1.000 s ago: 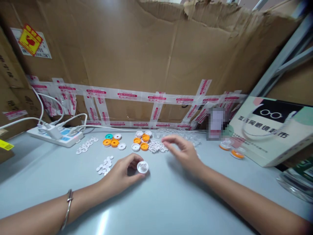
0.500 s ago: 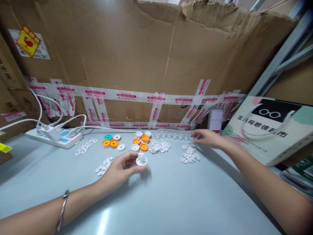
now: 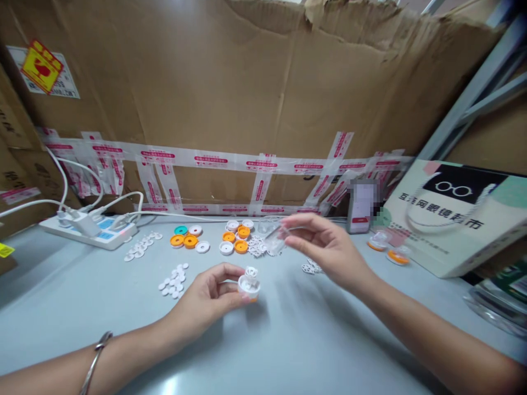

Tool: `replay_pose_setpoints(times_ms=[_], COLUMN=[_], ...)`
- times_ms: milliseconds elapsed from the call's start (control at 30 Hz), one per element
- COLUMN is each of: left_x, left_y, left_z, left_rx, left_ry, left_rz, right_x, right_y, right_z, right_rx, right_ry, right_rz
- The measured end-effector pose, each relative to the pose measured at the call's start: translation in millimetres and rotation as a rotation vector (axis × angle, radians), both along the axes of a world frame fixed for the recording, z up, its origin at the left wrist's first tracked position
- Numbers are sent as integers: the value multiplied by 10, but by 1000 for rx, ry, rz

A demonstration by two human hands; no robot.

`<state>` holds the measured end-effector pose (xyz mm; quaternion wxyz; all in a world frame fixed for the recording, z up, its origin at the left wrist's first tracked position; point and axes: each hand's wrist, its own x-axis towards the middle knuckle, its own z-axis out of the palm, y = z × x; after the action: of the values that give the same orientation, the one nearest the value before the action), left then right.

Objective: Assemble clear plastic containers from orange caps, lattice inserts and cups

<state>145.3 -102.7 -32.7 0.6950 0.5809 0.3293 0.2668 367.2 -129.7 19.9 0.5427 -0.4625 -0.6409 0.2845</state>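
Between the thumb and fingers of my left hand [image 3: 220, 288] is a round white-and-orange plastic base [image 3: 249, 286], with a white openwork piece [image 3: 251, 272] standing up from it. My right hand [image 3: 325, 241] pinches a clear plastic cup [image 3: 275, 239], tilted, above and to the right of that base. The cup and the base are apart. Behind my left hand lie orange, white and teal round caps [image 3: 190, 241] and a second cluster of orange and white caps [image 3: 241, 247]. White openwork pieces [image 3: 257, 246] lie behind the clear cup, partly hidden by it.
Small white discs [image 3: 173, 282] and flat white parts [image 3: 139, 249] lie on the left. A power strip [image 3: 119, 237] with cables stands farther left. Two capped pieces [image 3: 397, 257], a phone [image 3: 359, 208] and a paper bag [image 3: 448, 219] are on the right. A cardboard box [image 3: 214, 82] walls the back.
My right hand has moved left and nearer from the row of clear cups, now carrying one. My left hand has shifted slightly right and nearer with the base.
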Motion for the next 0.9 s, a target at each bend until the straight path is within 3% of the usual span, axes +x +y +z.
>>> replay_pose_setpoints(times_ms=[67,133,367,900], left_x=[11,13,12,0], left_y=[-20,-22,8,10], left_z=[-29,-54,-95,-128], left_rx=[-3,5,13,43], left_ry=[-8,-1,0,17], left_rz=[-32,-49,-60,-60], right_x=[-177,-256,-263,-294], right_y=[-83,-126,-103,-93], right_z=[-49,-90,-180,-245], right_rx=[-56,-51,0,-17], right_ry=[-17,-73,-213,-260], right_rz=[129,169,184,233])
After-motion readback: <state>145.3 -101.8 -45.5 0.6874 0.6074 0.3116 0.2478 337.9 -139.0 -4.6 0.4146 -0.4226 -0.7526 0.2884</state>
